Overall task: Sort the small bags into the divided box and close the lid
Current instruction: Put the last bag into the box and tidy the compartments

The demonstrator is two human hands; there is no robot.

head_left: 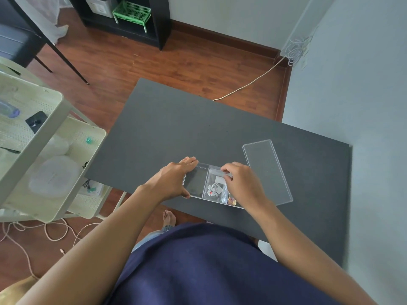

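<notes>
A clear divided box [195,195] rests near the front edge of the dark table [198,128]. My left hand [174,179] grips the box's left end, fingers over the far rim and thumb on the near rim. The left compartment looks bare. In the middle compartment lies a small clear bag [214,188] with white and red pieces. My right hand [241,183] pinches the top edge of that bag. A bag with colourful bits [232,200] shows in the right compartment, mostly hidden by my right hand. The clear lid [267,171] lies flat on the table to the right of the box.
A pale green cart [55,150] with several items on its shelves stands at the table's left. Cables trail on the wooden floor [132,62]. A grey wall [363,106] borders the table on the right. My foot [169,217] shows below the table's front edge.
</notes>
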